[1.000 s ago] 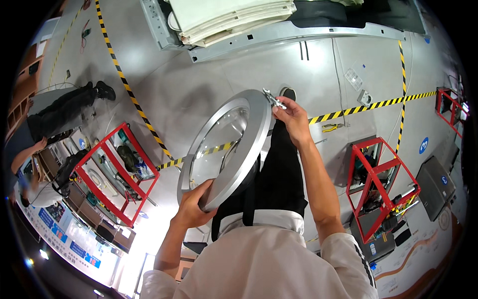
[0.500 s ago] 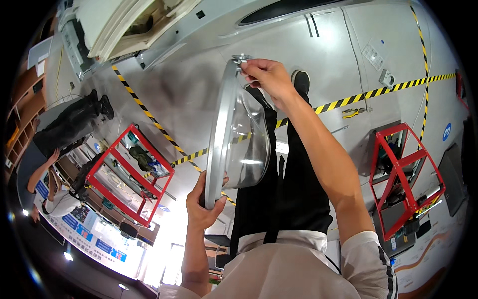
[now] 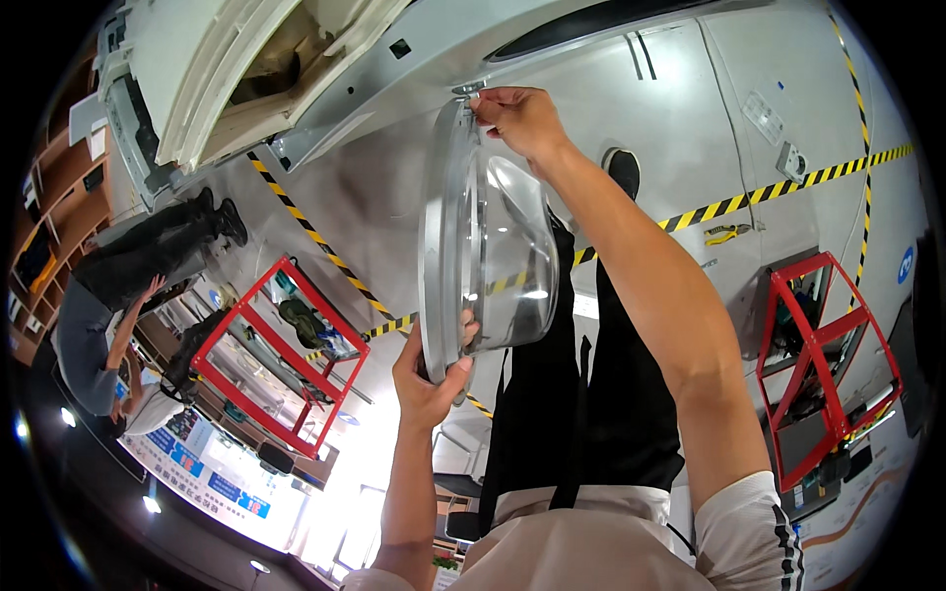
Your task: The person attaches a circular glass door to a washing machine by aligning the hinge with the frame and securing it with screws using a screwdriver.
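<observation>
A round door [image 3: 439, 236] with a silver rim and a clear, bulging glass bowl [image 3: 517, 256] is upright and seen nearly edge-on in front of my legs. My left hand [image 3: 432, 379] grips its lower rim, thumb on the near side. At the top, my right hand [image 3: 507, 118] is closed on a small metal hinge [image 3: 470, 89] attached to the rim. Just beyond it stands a large appliance body [image 3: 345, 89] with grey metal edges and cream plastic mouldings. I cannot tell whether the hinge touches that body.
On the left, co-workers [image 3: 148, 251] are beside a red-framed trolley [image 3: 246, 315] and wooden shelving [image 3: 59, 227]. Another red trolley [image 3: 818, 335] stands at right. Yellow-black tape [image 3: 719, 207], pliers [image 3: 727, 233], a small plastic case [image 3: 764, 118] and a pale device [image 3: 791, 161] are on the floor.
The door has turned from a slanted face-up position to edge-on, and it has risen toward the appliance body with my right hand on the hinge. The view has shifted with it.
</observation>
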The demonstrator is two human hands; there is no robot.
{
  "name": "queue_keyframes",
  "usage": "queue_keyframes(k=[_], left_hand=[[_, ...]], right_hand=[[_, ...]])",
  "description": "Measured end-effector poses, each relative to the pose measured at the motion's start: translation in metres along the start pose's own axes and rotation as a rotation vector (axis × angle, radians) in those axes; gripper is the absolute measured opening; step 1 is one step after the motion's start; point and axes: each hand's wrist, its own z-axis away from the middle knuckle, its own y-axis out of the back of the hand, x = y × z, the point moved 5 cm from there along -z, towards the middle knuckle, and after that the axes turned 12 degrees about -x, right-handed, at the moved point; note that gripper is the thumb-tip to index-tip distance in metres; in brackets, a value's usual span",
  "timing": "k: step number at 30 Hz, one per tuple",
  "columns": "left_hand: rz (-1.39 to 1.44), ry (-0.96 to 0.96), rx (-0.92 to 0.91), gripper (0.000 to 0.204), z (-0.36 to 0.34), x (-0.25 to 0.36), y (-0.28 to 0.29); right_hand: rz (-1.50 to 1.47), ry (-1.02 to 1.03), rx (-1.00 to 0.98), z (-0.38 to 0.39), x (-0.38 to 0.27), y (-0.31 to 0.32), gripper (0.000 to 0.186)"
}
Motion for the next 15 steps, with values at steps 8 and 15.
queue_keyframes(k=[8,15], left_hand=[[0.070,0.020,0.051,0.049,-0.015,-0.010,-0.008],[0.147,-0.021,-0.013,0.058,-0.028,-0.018,-0.015]], right_hand=[[0.095,-0.009,0.023,-0.014,0.005,0.007,0.024],[0.214,0.069,0.078,-0.023,-0.005,0.015,0.023]])
